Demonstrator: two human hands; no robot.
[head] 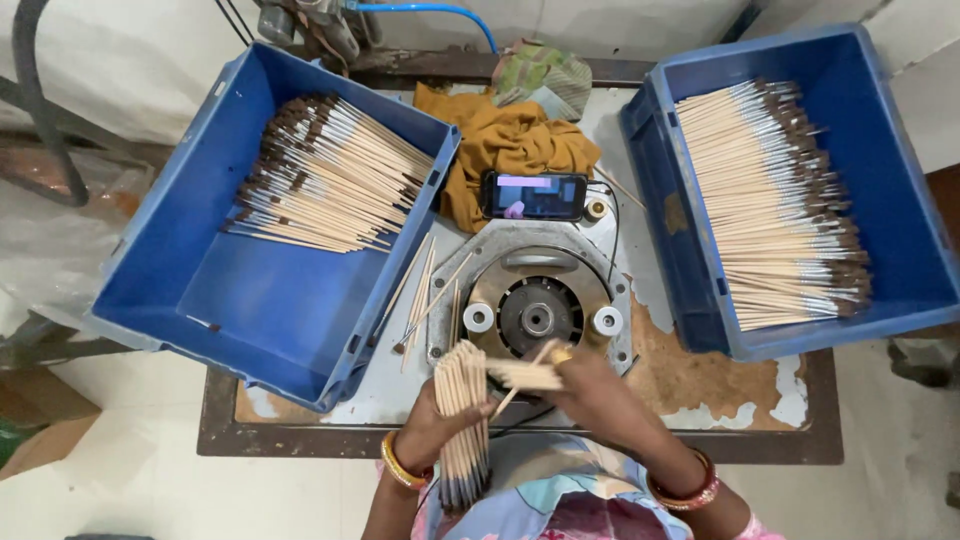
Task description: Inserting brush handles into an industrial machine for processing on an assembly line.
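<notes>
Pale wood bundle: a thick sheaf of thin paintbrushes [462, 420] stands nearly upright at the near edge of the table, wooden handle ends up, dark bristle ends down toward the person's lap.
Left hand: the left hand [432, 425] is wrapped around the sheaf at mid-length, fingers curled closed on it; orange bangles sit at the wrist.
Right hand: the right hand [590, 385] is closed narrowly on a few brushes [525, 375] lying crosswise, their ends touching the top of the sheaf; one loose brush slants down from the fingers.
Machine: just beyond both hands, a round metal fixture [537, 315] with a dark hub and two white rollers is set in an octagonal plate.
Loose brushes: several single brushes [420, 300] lie on the plate to the left of the fixture.
Left crate: a blue plastic crate [200, 290] holds a stack of brushes, bristles pointing away to the left.
Right crate: a second blue crate [900, 200] holds a longer row, bristles to the right.
Phone: a lit phone [535, 195] lies behind the fixture, against a mustard cloth [515, 140].
Table: a worn metal table [700, 385] with rusted patches carries all of it.
</notes>
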